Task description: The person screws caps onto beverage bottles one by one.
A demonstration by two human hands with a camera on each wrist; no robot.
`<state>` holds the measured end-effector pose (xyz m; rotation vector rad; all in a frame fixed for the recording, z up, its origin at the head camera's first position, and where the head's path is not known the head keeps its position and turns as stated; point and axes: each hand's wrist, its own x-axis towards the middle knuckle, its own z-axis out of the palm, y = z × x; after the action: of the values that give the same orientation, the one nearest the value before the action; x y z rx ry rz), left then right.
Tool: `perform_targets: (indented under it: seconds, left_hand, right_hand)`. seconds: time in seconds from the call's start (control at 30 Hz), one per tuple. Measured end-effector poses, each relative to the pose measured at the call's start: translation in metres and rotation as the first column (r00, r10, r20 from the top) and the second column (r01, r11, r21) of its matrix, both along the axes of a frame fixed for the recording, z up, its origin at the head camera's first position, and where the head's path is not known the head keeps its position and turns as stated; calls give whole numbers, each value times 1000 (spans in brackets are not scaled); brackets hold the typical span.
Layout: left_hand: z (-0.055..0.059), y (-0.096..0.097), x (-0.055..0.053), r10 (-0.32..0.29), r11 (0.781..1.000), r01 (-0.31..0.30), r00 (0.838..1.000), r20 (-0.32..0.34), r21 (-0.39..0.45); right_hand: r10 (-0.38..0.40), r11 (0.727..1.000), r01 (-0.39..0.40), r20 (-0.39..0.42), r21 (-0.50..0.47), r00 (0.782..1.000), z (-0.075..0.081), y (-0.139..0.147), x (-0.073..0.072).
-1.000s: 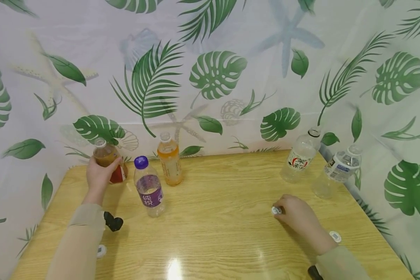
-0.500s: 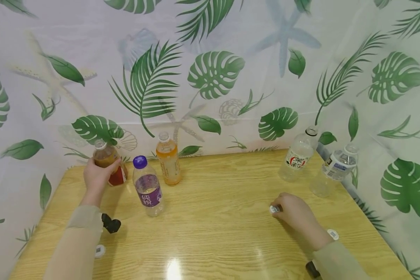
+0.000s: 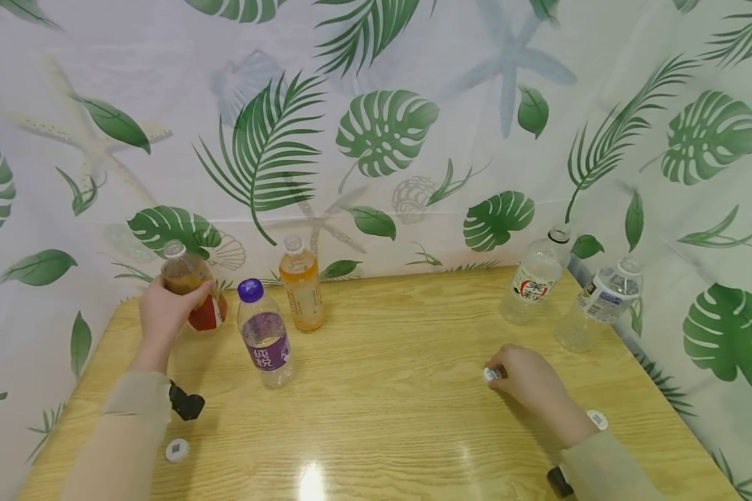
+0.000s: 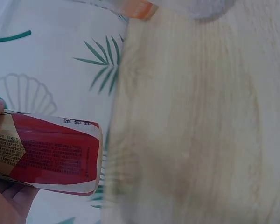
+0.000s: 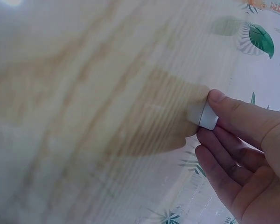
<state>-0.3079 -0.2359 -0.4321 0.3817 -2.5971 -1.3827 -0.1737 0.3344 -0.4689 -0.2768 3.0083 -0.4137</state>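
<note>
Wood-grained table (image 3: 382, 431). Red-labelled bottle (image 3: 207, 314) at far left corner. Left hand (image 3: 163, 309) curls round bottle. Right hand (image 3: 529, 376), over table's right half, thumb and finger pinching. Bottle's clear neck (image 3: 174, 250) shows in head view only. White cap (image 5: 209, 117) in right hand's pinch — right-wrist view gives its side, head view its printed top. Rows of label print (image 4: 53, 156): left-wrist view alone.

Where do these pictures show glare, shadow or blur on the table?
Head view: bright glare on the table, near frame bottom; left wrist: dimmer, soft shadow beside the red-labelled bottle; right wrist: wood grain blurred, dark shadow reaching the right hand.
</note>
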Motion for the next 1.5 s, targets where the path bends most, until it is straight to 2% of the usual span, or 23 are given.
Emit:
perform_targets:
  seconds: [0.2,0.33,0.5,0.6,0.77,0.87,0.97,1.1,1.2,1.37,1.5]
  left_hand:
    - [28,4,-1,-24,1000,23,1000,-10,-12]
    - [53,9,2,-56,998,55,998,-14,-19]
    - [84,19,7,-103,993,100,994,-42,-69]
    - [103,25,10,-131,989,124,988,-84,-79]
    - [135,40,15,-173,984,166,969,-175,-58]
    - [153,49,19,-195,981,189,961,-195,-49]
    - [168,58,24,-217,976,213,958,-188,-46]
    - [181,73,33,-267,964,264,946,-183,-41]
    - [186,85,41,-309,951,302,933,-184,-66]
    - [185,101,52,-381,923,362,904,-193,-128]
    - [181,113,58,-439,898,422,877,-195,-125]
  right_hand:
    - [2,1000,-2,8,-7,1000,1,-2,0]
    - [4,1000,-4,-4,-2,1000,1,-3,1]
    - [0,1000,1,-24,12,1000,2,-3,2]
    - [-4,1000,4,-25,12,1000,3,-3,2]
    - [4,1000,-3,-39,19,999,2,-1,2]
    - [17,1000,-16,-50,24,999,0,-1,2]
    - [25,999,-24,-52,22,998,-1,-1,1]
    - [21,1000,-21,-31,13,999,0,-1,1]
    - [15,1000,-15,-3,6,1000,1,0,0]
    - [14,1000,-14,22,-1,1000,1,0,0]
    - [17,1000,-17,17,2,1000,0,0,-1]
